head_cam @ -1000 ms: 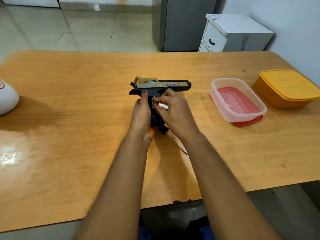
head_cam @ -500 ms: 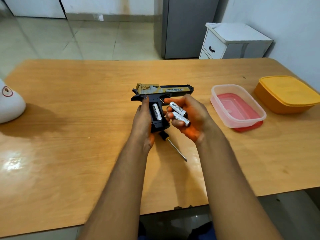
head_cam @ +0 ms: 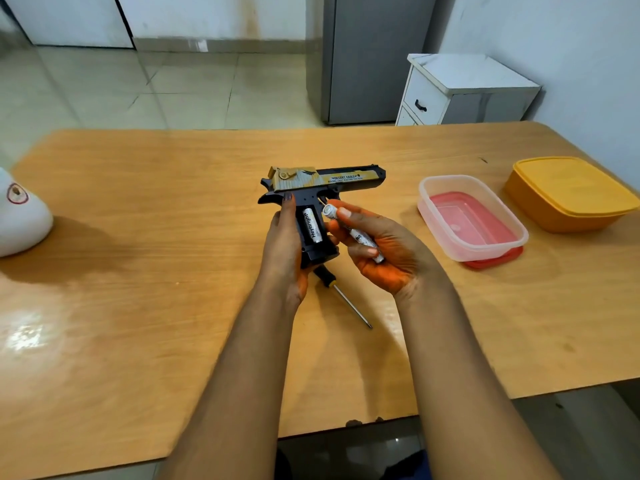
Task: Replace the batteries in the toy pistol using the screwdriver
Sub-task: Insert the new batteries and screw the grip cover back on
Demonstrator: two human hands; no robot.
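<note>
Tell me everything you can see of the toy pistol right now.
The toy pistol looks like black plastic with a gold-and-black printed slide, muzzle pointing right, lying on the table. Its handle compartment is open, one white battery seated inside. The left hand steadies the handle; the right hand, holding two batteries, is beside it. The screwdriver lies just below.

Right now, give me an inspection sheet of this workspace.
Surface: wooden table, glossy.
Job's things: black and gold toy pistol, compartment open, one white battery seated; black-handled screwdriver lying beside it.
Clutter: clear plastic tub on a red lid; orange lidded box; white object.
Grip: left hand holds the pistol; right hand holds two loose batteries.
Cables: nothing seen.
Surroundings: white drawer cabinet.
</note>
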